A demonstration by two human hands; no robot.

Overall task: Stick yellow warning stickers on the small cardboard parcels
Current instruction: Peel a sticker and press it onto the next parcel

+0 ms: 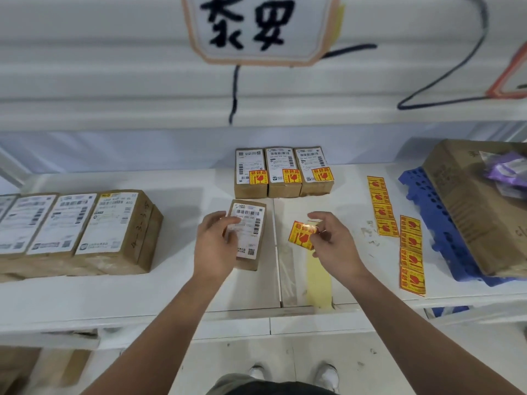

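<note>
Parcel [254,230] gripped by left hand [215,244], yellow sticker [300,233] pinched in right hand [334,241]

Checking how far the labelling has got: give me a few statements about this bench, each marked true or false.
1. The three back parcels each carry a yellow sticker. True.
2. The right hand is empty. False: its fingers pinch a loose yellow sticker, held above the bench.
3. The left hand holds the middle parcel, which lies label up in front of the back parcels. True.
4. The sticker strips lie to the left of the middle parcel. False: they lie to its right, beside the blue pallet.
</note>
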